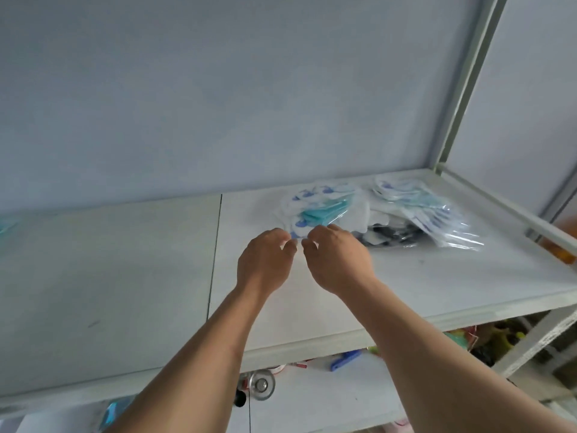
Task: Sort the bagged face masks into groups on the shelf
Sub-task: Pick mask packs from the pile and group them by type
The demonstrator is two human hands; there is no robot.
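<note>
Clear bags of face masks lie in a loose heap at the back right of the white shelf [406,285]. The left pile [321,209] shows teal masks under white and blue printed bags. The right pile [418,204] fans out toward the shelf's right rail, with a bag of black masks [390,237] at its front. My left hand [265,260] and my right hand [337,260] meet at the near edge of the left pile. Their fingers curl together onto the edge of a bagged mask [296,234], which they mostly hide.
A seam [215,251] splits the shelf into two boards. A teal item [4,228] lies at the far left edge. A metal upright [468,79] rises at the back right. The lower shelf holds a tape roll [260,384], a blue tool [345,359] and other clutter.
</note>
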